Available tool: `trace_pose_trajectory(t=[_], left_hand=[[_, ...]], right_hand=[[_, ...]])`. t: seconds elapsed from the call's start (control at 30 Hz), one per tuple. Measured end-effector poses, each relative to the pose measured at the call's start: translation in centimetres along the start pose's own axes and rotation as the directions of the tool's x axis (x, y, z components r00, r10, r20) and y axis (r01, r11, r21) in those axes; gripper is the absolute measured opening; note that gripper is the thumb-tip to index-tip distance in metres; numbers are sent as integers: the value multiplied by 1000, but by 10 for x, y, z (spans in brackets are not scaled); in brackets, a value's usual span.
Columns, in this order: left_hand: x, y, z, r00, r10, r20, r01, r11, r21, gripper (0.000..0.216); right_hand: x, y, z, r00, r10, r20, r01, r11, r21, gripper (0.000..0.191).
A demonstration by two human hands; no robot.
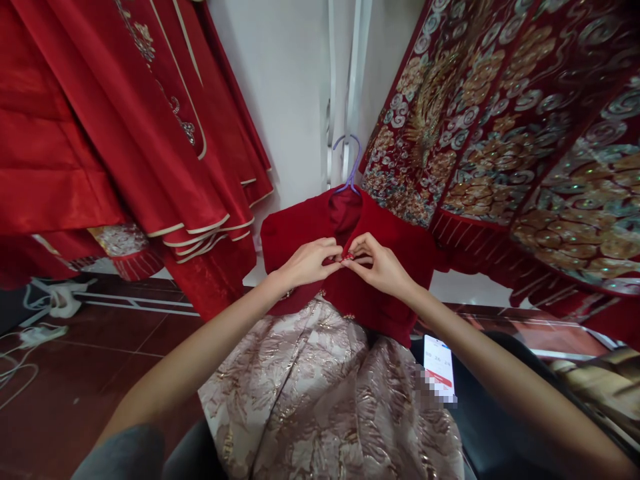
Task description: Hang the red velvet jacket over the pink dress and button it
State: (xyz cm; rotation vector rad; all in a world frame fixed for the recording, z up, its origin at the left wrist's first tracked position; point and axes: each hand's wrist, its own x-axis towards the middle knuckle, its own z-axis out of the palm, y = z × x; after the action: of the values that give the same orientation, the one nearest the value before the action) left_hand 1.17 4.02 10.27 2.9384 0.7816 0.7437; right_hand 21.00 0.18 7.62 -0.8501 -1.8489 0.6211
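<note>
A dark red jacket (390,300) hangs from a purple hanger (354,167), its collar open at the top. My left hand (313,259) pinches the jacket's front edge between thumb and fingers. Meeting it just below the collar, my right hand (373,262) is closed on the same edge. Between the fingertips shows a small shiny red fastening (349,256), partly hidden and too small to name surely. Lower down the front, small gold-coloured trims sit on the cloth. Below the jacket spreads a pale pink and gold brocade cloth (320,380), lying over my lap.
Red garments with light piping (150,133) hang at the left. A heavily embroidered, sequined red garment (500,133) hangs at the right. A lit phone (439,367) lies by my right forearm on a black surface (493,427). White cables (35,340) trail on the left floor.
</note>
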Motion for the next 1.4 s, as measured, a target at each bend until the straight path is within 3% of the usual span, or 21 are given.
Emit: trace_pose_trajectory(t=[0.27, 0.37, 0.47, 0.57, 0.67, 0.73, 0.83, 0.97, 1.03, 1.13, 1.23, 1.4], left_hand=[[11, 2, -7, 981, 147, 127, -162, 980, 112, 23], [16, 2, -7, 977, 152, 150, -176, 970, 165, 23], [16, 4, -3, 995, 64, 72, -78, 975, 209, 19], [6, 8, 6, 996, -75, -45, 81, 985, 153, 14], [-19, 12, 21, 960, -254, -116, 254, 967, -19, 36], [-41, 15, 34, 929, -355, -105, 348, 934, -81, 41], [-78, 17, 53, 888, -460, -9, 459, 887, -40, 39], [-118, 13, 73, 862, -506, 42, 497, 858, 132, 30], [-130, 9, 77, 858, -512, 45, 500, 851, 160, 29], [-139, 5, 76, 841, -534, 86, 523, 843, 125, 39], [-138, 8, 70, 846, -520, 119, 522, 853, 19, 52], [-116, 30, 80, 876, -474, 86, 482, 867, -130, 57]], right_hand=[[4, -2, -7, 997, -24, 76, 29, 998, -62, 25], [9, -4, -12, 993, -46, 107, 56, 994, -97, 23], [12, -3, -13, 997, -45, 70, 53, 993, -108, 24], [7, 6, -5, 999, 32, -9, -33, 996, -83, 33], [-12, 20, 13, 980, 126, -157, -145, 983, -111, 43], [-30, 29, 30, 964, 118, -237, -159, 974, -160, 38], [-56, 38, 58, 973, 93, -210, -143, 961, -235, 35], [-70, 53, 89, 980, 9, -199, -91, 908, -409, 51], [-67, 62, 97, 975, -10, -222, -96, 882, -462, 50], [-59, 71, 98, 969, 47, -242, -142, 909, -391, 43], [-57, 70, 88, 949, 142, -282, -203, 959, -199, 36], [-62, 37, 39, 862, 285, -419, -258, 958, 122, 20]])
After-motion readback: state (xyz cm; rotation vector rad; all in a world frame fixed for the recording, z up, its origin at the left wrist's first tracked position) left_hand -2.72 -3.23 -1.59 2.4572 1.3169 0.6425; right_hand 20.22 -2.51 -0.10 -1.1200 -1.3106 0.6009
